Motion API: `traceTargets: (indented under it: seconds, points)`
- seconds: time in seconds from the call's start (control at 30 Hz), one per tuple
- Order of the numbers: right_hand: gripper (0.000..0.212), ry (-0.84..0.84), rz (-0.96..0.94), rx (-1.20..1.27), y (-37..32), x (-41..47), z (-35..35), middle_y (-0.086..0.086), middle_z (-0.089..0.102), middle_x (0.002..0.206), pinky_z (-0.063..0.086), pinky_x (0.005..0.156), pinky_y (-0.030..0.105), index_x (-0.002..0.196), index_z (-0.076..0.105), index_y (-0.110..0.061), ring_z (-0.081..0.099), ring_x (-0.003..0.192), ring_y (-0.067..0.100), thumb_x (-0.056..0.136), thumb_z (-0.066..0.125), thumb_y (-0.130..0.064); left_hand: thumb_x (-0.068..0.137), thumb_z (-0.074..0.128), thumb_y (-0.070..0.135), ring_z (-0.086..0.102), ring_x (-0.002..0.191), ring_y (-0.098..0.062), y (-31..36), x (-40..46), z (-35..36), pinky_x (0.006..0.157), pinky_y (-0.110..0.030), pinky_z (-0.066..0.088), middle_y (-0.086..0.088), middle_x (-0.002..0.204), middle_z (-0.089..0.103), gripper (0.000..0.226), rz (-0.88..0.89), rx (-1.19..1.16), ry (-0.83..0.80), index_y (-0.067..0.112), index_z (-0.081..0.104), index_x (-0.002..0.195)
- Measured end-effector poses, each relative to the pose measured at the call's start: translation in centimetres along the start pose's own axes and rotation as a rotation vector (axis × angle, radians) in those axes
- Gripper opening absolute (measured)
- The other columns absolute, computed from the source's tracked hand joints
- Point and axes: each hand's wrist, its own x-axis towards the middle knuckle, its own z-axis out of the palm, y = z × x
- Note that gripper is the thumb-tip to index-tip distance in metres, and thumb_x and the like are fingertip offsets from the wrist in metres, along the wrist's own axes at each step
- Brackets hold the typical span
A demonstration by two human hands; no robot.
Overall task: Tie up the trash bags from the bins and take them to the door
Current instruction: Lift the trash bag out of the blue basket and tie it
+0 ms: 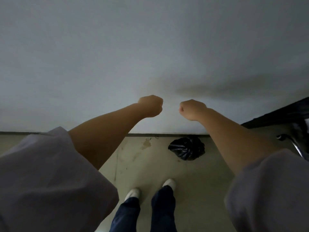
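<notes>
Plain grey-white wall (150,47) fills most of the view, dim light, with a dark baseboard strip (142,135) where it meets a stained beige floor (142,164). Person stands facing the wall, white shoes (169,183) and dark trousers (128,213) at the bottom.

Both arms stretched forward at about chest height. Left hand (151,106) curled into a fist, fingers pressed together, nothing seen in it. Right hand (192,109) the same, closed fist, empty as far as shown. The fists sit near each other with a small gap, knuckles facing inward. Loose light sleeves (41,173) cover the upper arms.

One black trash bag (187,148) lies on the floor against the baseboard, ahead of the feet and to the right, top gathered and apparently tied. Likely set there as the drop spot, though no door is clearly visible. Neither hand touches it; it is well below them.

Right edge: a dark object with a shiny metal part (294,144), cannot tell what it is.

The fists read more as a pose or signal than a grip, so the task step looks finished or paused.

No brands, labels or readable writing anywhere.
</notes>
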Motion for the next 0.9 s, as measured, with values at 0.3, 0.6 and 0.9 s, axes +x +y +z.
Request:
traceTargets:
  seconds: [0.3, 0.6, 0.9]
  points:
    - [0.038, 0.085, -0.276, -0.158, -12.5, -0.3, -4.6, 0.01, 0.064, 0.107, 0.046, 0.074, 0.033, 0.11, 0.058, -0.009, 0.06, 0.093, 0.028, 0.099, 0.028, -0.03, 0.096, 0.036, 0.02, 0.061, 0.1, -0.026, -8.9, -9.4, -2.5, 0.075, -0.032, 0.046, -0.007, 0.113, 0.062, 0.03, -0.267, -0.112, 0.136, 0.013, 0.058, 0.116]
    - [0.036, -0.044, -0.626, -0.383, -25.6, -1.0, -1.6, 0.01, 0.061, 0.112, 0.039, 0.07, 0.03, 0.109, 0.057, -0.008, 0.055, 0.088, 0.026, 0.1, 0.03, -0.03, 0.096, 0.036, 0.022, 0.061, 0.098, -0.029, -14.6, -23.2, 3.1, 0.074, -0.034, 0.046, -0.009, 0.111, 0.063, 0.031, -0.738, -0.363, 0.216, 0.011, 0.06, 0.113]
    - [0.033, -0.124, -0.964, -0.647, -40.2, -7.7, 5.7, 0.013, 0.058, 0.125, 0.041, 0.093, 0.041, 0.118, 0.056, -0.011, 0.055, 0.113, 0.033, 0.098, 0.035, -0.028, 0.094, 0.039, 0.021, 0.062, 0.098, -0.027, -15.1, -40.8, 12.5, 0.075, -0.031, 0.048, -0.007, 0.112, 0.064, 0.028, -1.176, -0.594, 0.248, 0.015, 0.058, 0.114]
